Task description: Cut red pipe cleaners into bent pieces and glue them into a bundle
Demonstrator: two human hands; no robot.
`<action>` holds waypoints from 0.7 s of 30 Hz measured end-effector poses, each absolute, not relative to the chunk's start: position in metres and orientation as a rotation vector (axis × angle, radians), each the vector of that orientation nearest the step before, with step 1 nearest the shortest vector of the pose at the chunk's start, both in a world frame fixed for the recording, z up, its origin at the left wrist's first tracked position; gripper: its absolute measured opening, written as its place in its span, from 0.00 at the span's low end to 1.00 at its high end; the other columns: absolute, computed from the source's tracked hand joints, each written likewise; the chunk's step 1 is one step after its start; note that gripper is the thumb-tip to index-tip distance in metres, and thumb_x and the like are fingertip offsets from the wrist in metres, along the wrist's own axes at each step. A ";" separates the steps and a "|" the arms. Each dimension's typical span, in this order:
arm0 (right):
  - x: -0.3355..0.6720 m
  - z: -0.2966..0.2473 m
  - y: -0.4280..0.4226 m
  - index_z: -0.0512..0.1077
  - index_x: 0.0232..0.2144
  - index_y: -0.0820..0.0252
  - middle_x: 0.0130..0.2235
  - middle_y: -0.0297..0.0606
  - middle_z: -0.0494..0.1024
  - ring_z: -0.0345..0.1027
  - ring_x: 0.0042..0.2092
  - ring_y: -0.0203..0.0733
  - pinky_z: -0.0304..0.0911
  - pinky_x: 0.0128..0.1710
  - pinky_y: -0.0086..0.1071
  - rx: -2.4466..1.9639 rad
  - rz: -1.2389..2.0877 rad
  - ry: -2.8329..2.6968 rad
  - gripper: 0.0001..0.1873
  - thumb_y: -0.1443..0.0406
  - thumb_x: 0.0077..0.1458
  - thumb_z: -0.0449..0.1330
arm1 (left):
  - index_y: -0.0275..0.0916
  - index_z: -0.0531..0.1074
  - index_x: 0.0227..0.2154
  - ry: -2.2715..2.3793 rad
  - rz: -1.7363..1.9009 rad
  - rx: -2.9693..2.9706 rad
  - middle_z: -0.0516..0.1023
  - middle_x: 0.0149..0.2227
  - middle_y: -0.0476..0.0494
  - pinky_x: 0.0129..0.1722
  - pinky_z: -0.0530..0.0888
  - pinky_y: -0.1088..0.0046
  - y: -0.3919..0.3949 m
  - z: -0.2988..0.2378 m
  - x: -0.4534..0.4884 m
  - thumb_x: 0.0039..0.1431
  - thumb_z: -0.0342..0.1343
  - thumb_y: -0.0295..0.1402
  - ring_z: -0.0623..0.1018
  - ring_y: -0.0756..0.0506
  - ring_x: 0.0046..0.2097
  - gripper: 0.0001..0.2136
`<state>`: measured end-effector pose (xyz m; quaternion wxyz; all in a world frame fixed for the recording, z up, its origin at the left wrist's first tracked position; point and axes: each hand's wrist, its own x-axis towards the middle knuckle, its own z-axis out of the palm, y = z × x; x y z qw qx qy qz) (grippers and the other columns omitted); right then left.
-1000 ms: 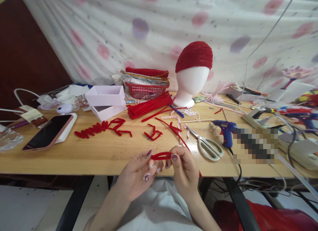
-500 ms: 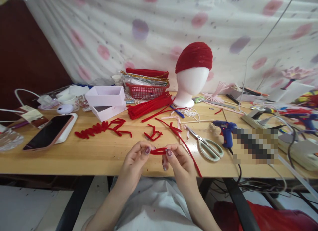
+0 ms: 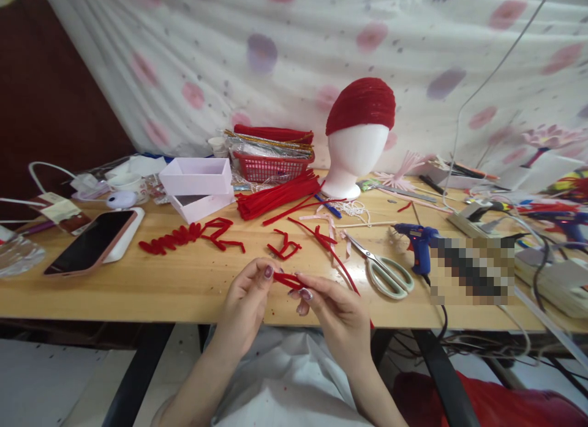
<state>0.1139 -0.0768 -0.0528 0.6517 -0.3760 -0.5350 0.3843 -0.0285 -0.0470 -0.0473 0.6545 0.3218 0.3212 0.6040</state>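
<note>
Held a red pipe cleaner (image 3: 288, 280) just above the near edge of the worktop (image 3: 184, 280), between both hands. Pinched its folded end in the grip of the left hand (image 3: 245, 298), thumb on fingertip; pinched the stem right beside that in the grip of the right hand (image 3: 337, 307), with the long tail trailing off toward the scissors (image 3: 388, 274). Looked light, fuzzy and wire-cored; probably bent easily, kept a bend, hardly slipped. Best taken close to the fold, not by the loose tail

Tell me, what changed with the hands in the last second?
The left hand and right hand moved forward, keeping hold of the red pipe cleaner, now tilted; the right fingers straightened along it. Scissors, glue gun and phone stayed put.
</note>
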 end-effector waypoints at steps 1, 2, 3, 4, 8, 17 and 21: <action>0.113 -0.053 -0.077 0.85 0.39 0.52 0.30 0.38 0.84 0.76 0.24 0.38 0.75 0.25 0.30 -0.865 0.852 -1.210 0.07 0.66 0.58 0.67 | 0.39 0.76 0.24 0.731 1.378 0.733 0.73 0.30 0.51 0.38 0.67 0.76 -0.046 -0.048 -0.028 0.44 0.74 0.44 0.70 0.50 0.35 0.15; 0.113 -0.053 -0.076 0.85 0.37 0.53 0.30 0.38 0.84 0.76 0.24 0.38 0.75 0.25 0.30 -0.880 0.835 -1.201 0.06 0.66 0.58 0.68 | 0.39 0.76 0.25 0.733 1.386 0.740 0.72 0.30 0.51 0.38 0.67 0.76 -0.046 -0.048 -0.028 0.45 0.73 0.44 0.70 0.49 0.35 0.15; 0.112 -0.054 -0.076 0.84 0.36 0.53 0.29 0.38 0.84 0.76 0.23 0.38 0.75 0.24 0.30 -0.896 0.821 -1.195 0.05 0.65 0.57 0.68 | 0.40 0.76 0.25 0.735 1.397 0.747 0.72 0.30 0.51 0.39 0.67 0.76 -0.045 -0.049 -0.028 0.46 0.73 0.44 0.70 0.49 0.35 0.15; 0.113 -0.054 -0.076 0.84 0.35 0.54 0.29 0.38 0.84 0.76 0.23 0.38 0.75 0.24 0.30 -0.911 0.800 -1.197 0.04 0.65 0.58 0.68 | 0.40 0.76 0.25 0.739 1.406 0.752 0.72 0.30 0.51 0.39 0.67 0.76 -0.045 -0.051 -0.028 0.46 0.73 0.44 0.70 0.49 0.35 0.15; 0.140 -0.055 -0.078 0.82 0.33 0.57 0.25 0.36 0.83 0.75 0.23 0.39 0.73 0.26 0.31 -1.069 0.504 -1.206 0.06 0.62 0.59 0.67 | 0.41 0.77 0.27 0.794 1.426 0.821 0.73 0.32 0.51 0.41 0.66 0.76 -0.042 -0.058 -0.032 0.50 0.70 0.46 0.69 0.49 0.36 0.14; 0.223 -0.044 -0.081 0.79 0.39 0.56 0.41 0.43 0.81 0.76 0.42 0.48 0.69 0.42 0.38 -1.435 0.206 -1.371 0.13 0.55 0.62 0.61 | 0.43 0.75 0.30 0.851 1.450 1.045 0.77 0.42 0.45 0.49 0.65 0.72 -0.037 -0.064 -0.041 0.57 0.63 0.49 0.73 0.43 0.48 0.14; 0.163 -0.040 -0.084 0.76 0.38 0.57 0.33 0.39 0.79 0.74 0.33 0.42 0.68 0.32 0.32 -1.241 0.826 -1.537 0.19 0.51 0.68 0.53 | 0.44 0.77 0.31 0.845 1.409 1.219 0.77 0.48 0.42 0.54 0.64 0.70 -0.044 -0.063 -0.038 0.63 0.58 0.46 0.72 0.41 0.54 0.12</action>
